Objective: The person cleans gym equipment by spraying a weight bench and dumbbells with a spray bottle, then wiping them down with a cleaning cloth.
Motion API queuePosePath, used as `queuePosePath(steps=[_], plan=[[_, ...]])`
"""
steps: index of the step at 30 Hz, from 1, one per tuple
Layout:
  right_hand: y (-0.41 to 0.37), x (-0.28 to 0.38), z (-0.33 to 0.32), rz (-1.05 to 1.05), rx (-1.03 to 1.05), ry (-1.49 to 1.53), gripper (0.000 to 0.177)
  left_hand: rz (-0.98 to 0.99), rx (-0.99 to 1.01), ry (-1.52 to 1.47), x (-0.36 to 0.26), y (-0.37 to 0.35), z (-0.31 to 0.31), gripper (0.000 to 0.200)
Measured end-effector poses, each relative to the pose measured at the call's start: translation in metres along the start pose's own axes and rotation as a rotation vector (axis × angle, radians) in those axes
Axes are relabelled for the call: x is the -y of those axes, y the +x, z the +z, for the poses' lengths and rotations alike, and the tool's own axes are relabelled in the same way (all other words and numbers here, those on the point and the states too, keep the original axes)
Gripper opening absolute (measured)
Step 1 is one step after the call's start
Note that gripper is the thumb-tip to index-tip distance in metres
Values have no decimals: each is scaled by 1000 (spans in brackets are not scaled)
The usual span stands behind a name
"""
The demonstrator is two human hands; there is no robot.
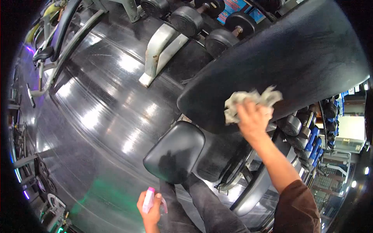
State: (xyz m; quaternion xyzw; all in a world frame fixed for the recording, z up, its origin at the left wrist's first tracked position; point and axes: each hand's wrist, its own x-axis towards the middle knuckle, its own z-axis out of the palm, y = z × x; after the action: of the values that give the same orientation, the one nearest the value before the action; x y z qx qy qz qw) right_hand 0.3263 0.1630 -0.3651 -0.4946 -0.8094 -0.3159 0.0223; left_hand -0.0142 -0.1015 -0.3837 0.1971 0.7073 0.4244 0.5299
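Note:
My right hand (253, 118) presses a crumpled, pale cloth (235, 101) against the black padded backrest (295, 58) of a weight bench. The cloth lies near the backrest's lower edge and looks slightly blurred. Low in the view, my left hand (150, 209) is wrapped round a spray bottle (148, 200) with a pink and white head; most of its body is hidden. Between the two hands is the bench's smaller black seat pad (175, 151), with a dark reflection or damp patch on it.
Black dumbbells (187, 21) sit on a rack beyond the backrest, and more dumbbells (289, 125) line the right side. A grey metal rack leg (157, 52) stands on the shiny dark floor (105, 105). An exercise machine (58, 50) is at upper left.

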Motion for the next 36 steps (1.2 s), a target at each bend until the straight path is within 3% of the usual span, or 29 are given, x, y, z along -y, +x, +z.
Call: queuePosePath(steps=[5, 6, 11, 13, 14, 15, 17, 18, 20, 22, 24, 26, 28, 30, 32, 36], plan=[[-114, 100, 110, -500, 299, 200, 26, 19, -26, 41, 6, 15, -17, 19], [-116, 116, 112, -510, 465, 228, 25, 15, -20, 40, 2, 15, -20, 20], [-82, 124, 65, -283, 700, 299, 21, 50, 41, 66, -9, 22, -33, 20], [-37, 94, 15, -86, 500, 395, 23, 87, 53, 90, -5, 27, -38, 17], [-3, 75, -26, -14, 472, 324, 37, 59, 53, 63, -6, 32, -38, 17], [12, 57, -47, 65, 278, 215, 54, 22, 66, 44, -8, 35, -39, 17], [37, 24, -59, 341, 63, 219, 64, -11, 101, 40, -9, 37, -40, 18], [35, 15, -49, 402, 88, 136, 52, 5, 113, 46, -7, 40, -38, 18], [-36, 15, 14, 192, 124, 94, 43, 30, 132, 61, -13, 47, -34, 17], [-97, 54, 48, -7, 498, 161, 38, 25, 149, 83, -30, 46, -28, 17], [-163, 92, 79, -111, 597, 151, 42, 66, 177, 84, -40, 47, -27, 17], [-207, 119, 105, 103, 860, 230, 43, 101, 187, 71, -44, 48, -27, 16], [-211, 119, 91, 286, 1106, 286, 44, 121, 202, 61, -45, 49, -31, 16], [-184, 111, 51, 306, 982, 347, 47, 169, 208, 192, -25, 52, -48, 15], [-149, 85, -3, 359, 536, 535, 51, 168, 206, 225, -13, 54, -50, 15], [-75, 3, -69, 535, -111, 392, 49, 56, 192, 154, -16, 45, -33, 16]])
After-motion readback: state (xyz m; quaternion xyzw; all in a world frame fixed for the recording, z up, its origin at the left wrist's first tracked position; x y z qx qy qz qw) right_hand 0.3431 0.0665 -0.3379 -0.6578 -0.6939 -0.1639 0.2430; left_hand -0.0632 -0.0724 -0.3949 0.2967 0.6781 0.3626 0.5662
